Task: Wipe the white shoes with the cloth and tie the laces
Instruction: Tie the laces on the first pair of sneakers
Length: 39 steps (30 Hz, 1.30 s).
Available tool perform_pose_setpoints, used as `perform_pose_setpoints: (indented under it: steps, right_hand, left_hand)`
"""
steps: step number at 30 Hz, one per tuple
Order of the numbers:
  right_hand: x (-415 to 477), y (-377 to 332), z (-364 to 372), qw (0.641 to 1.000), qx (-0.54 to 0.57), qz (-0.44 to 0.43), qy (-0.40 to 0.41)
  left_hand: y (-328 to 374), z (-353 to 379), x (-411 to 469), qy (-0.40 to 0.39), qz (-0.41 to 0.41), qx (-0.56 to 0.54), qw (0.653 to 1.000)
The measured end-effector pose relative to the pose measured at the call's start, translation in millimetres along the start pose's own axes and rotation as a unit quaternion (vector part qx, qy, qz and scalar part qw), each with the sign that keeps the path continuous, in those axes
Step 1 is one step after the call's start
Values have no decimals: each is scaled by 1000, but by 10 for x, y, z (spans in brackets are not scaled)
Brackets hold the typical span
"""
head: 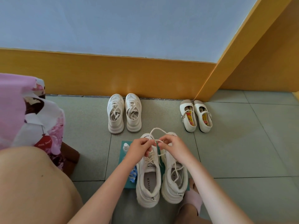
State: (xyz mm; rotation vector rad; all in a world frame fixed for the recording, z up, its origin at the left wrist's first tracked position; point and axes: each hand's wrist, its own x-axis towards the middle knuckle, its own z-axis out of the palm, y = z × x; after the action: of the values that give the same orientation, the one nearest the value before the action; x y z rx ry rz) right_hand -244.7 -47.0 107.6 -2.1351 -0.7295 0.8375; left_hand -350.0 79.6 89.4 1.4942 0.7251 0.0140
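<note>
Two white sneakers stand side by side on a teal mat (125, 145), toes pointing away from me. Over the left sneaker (149, 180) my left hand (140, 147) pinches its white lace (155, 131), and my right hand (174, 147) pinches the other end; a loop of lace arches above both hands. The right sneaker (174, 183) has loose laces lying across its opening. A blue-and-white patterned cloth (133, 175) lies crumpled on the mat, left of the left sneaker, partly behind my left forearm.
A small white bottle (125, 147) stands on the mat by my left hand. A second pair of white sneakers (124, 113) and white strap shoes (195, 116) sit by the yellow wall base. Pink floral fabric (29, 110) lies at left, above my knee; my foot (193, 198) at right.
</note>
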Motion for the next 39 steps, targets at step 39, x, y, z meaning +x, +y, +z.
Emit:
perform_pose_setpoints:
  steps: [39]
  right_hand:
    - [-128,-119,227,985,143,95,17]
  left_hand:
    - [38,-58,-158,22,-10,-104,994]
